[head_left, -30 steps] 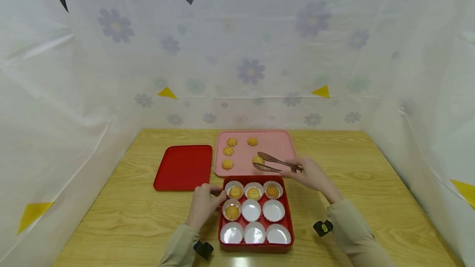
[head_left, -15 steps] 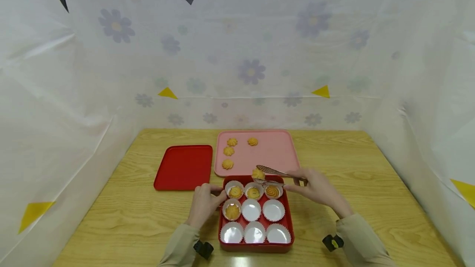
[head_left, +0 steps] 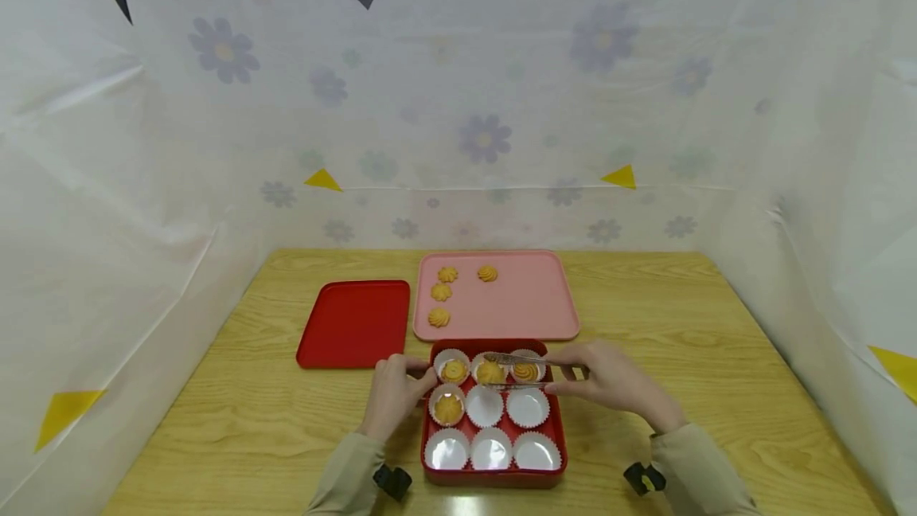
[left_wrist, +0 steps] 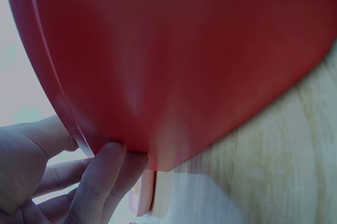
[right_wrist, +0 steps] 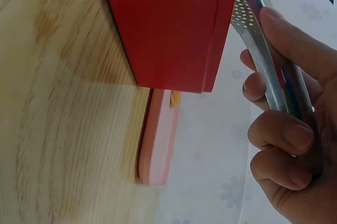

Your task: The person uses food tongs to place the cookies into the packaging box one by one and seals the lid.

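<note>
A person's right hand (head_left: 612, 382) grips metal tongs (head_left: 528, 359) over a red box (head_left: 494, 479) on a wooden table (head_left: 251, 420). The tongs lie sideways, their long axis nearly parallel to the box's back edge; the perforated tips point to the person's left, and the other end sits in the hand at the right. The two arms of the tongs stand a little apart, with a ridged cookie (head_left: 490, 373) between them near the tips, at the middle cup of the back row; whether it rests in the cup or is held just above cannot be told. In the right wrist view the thumb presses one side of the tongs and the fingers curl round the other. The left hand (head_left: 392, 392) holds the box near its back left corner, fingertips against the outer wall. Nine white paper cups (head_left: 484, 406) fill the box in three rows of three; the back row's two end cups and the middle row's left cup each hold a cookie, while the other five show shiny bases. Just beyond, a pink tray (head_left: 526, 301), longer sideways than deep, bears four more cookies (head_left: 440, 292) toward its back and left. A flat red tray (head_left: 354, 325) lies left of it.
</note>
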A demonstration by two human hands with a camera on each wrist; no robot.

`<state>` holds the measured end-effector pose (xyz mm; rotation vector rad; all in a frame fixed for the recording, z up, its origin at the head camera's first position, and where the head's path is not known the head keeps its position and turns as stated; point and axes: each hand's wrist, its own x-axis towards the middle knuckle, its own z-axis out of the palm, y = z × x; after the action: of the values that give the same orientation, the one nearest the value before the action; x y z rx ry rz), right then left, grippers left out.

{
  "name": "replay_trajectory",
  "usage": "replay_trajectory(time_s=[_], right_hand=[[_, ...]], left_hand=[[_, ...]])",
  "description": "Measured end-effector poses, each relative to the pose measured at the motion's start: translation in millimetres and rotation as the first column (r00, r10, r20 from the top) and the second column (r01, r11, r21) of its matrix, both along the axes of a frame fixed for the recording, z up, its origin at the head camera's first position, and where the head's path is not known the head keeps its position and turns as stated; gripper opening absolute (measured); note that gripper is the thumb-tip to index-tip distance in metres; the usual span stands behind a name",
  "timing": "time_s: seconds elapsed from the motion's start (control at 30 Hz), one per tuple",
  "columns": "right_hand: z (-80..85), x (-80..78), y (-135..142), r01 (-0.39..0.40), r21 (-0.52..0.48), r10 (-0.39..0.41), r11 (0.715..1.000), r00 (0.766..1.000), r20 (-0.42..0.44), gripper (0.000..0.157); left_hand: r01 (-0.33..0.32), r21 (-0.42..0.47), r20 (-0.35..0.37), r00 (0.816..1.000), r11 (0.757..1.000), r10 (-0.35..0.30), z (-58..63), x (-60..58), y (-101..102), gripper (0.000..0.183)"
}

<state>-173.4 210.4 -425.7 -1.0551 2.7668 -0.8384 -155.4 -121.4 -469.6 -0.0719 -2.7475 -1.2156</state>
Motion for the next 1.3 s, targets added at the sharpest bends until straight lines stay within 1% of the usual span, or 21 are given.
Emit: replay_trajectory(time_s=[0.1,0.23,0.33,0.57,0.7,0.87,1.1,1.3], right_hand=[[-0.2,1.4,-2,-0.036,0.012,0.036,0.999,0.999,-0.017,0.037],[1.1,3.5,-4,-0.057,0.034,0.057,0.998,0.998,0.007,0.041],[4.2,5.6,-6,-0.049,0.072,0.048,0.996,0.999,0.02,0.041],[6.2,8.6,-12,-0.042,0.141,0.044,0.989,0.999,-0.011,0.036],[5.2,9.6,-15,-0.053,0.141,0.056,0.989,0.998,-0.019,0.033],[5.4,10.9,-17,-0.053,0.15,0.055,0.987,0.998,-0.009,0.03],[4.8,12.4,-20,-0.046,0.162,0.047,0.986,0.999,0.0,0.031],[4.9,12.9,-22,-0.026,0.181,0.025,0.983,1.0,0.004,0.033]], left_hand=[[-0.003,-0.002,0.007,1.0,1.0,0.003,0.1,0.1,0,0.014],[-0.003,-0.001,0.015,1.0,1.0,0.003,-0.2,0.4,0,0.014],[-0.001,-0.002,0.017,1.0,1.0,0.001,-0.4,0.5,0,0.014],[-0.001,-0.002,0.013,1.0,1.0,0.001,0.6,0.9,0,0.014],[0.001,0.0,0.01,1.0,1.0,-0.001,1.0,1.1,0,0.014],[0.004,-0.001,0.005,1.0,1.0,-0.004,1.7,1.1,0,0.014],[0.001,-0.007,0.0,1.0,1.0,-0.001,1.9,1.5,0,0.014],[0.003,-0.009,-0.007,1.0,1.0,-0.003,1.8,1.6,0,0.014]])
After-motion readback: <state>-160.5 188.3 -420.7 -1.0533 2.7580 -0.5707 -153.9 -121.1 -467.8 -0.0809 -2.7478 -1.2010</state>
